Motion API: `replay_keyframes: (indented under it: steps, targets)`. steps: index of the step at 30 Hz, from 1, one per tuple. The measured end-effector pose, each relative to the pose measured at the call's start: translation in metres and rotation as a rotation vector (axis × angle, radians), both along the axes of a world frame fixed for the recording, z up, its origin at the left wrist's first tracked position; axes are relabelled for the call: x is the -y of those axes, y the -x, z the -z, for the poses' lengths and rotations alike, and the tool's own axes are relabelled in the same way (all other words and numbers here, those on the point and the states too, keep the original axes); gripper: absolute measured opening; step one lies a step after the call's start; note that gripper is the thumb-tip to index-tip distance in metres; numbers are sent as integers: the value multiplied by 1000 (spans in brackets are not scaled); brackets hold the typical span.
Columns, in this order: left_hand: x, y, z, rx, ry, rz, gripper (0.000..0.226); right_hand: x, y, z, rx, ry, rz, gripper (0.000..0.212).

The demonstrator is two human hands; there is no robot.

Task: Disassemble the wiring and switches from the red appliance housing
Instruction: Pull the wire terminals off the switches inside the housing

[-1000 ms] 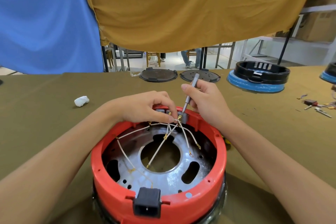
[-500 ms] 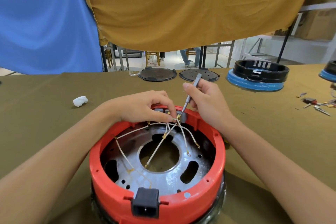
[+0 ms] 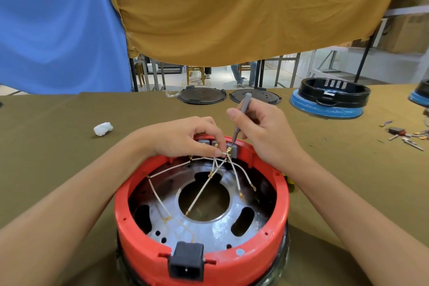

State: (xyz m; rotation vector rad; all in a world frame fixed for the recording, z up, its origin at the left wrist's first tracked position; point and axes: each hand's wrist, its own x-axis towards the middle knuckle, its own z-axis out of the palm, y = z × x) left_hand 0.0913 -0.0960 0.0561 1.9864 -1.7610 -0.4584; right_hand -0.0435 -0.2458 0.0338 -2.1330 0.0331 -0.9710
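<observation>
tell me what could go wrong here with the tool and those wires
1. The right hand works the thin grey tool at the grey switch block, right beside the left hand's fingertips pinching a white wire; a slip could jab them.
2. Prying could snap the terminal or crack the red housing rim.
3. Several wires cross there, so pulling one may tug the others.
</observation>
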Motion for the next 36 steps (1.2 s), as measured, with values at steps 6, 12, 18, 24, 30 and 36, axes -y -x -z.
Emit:
replay_keyframes:
  steps: [6, 12, 18, 24, 30, 36]
  targets:
    - [0, 0, 0, 4, -7, -4, 6, 1, -4, 0, -42, 34, -9, 28]
    - [0, 0, 0, -2, -7, -1, 7, 9, -11, 3, -103, -223, -39, 24]
    - [0, -1, 1, -2, -11, -2, 6, 11, -15, 6, -147, -363, -35, 27]
    - [0, -2, 1, -13, -1, 10, 7, 4, -6, 2, -53, -55, 12, 31]
    - [1, -2, 2, -16, 13, 11, 7, -1, -3, -3, -64, 332, -18, 27]
    - [0, 0, 1, -10, 0, 8, 7, 5, -9, 0, -90, -113, -73, 25]
